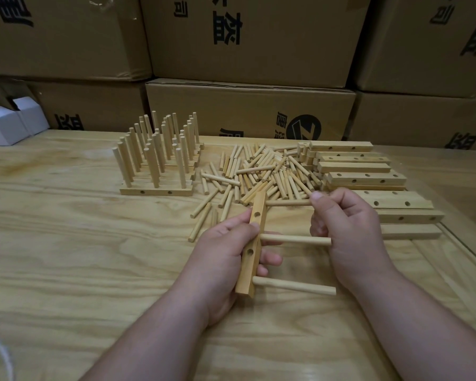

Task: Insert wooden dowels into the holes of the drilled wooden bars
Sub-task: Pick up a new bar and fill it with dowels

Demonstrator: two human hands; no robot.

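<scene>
The left hand (226,259) gripped a bar (254,243) running away from the person. The right hand (346,224) pinched a dowel (287,202) lying crosswise, its tip at the bar's far end.

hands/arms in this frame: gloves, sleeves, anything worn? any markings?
Both bare. The left hand and right hand show no gloves, and no rings show. No watch or band shows on either wrist. Both forearms are uncovered down to the bottom edge of the frame, so no sleeve shows. Fingernails are short and unpainted. No tape, tags or markings visible on either arm.
</scene>
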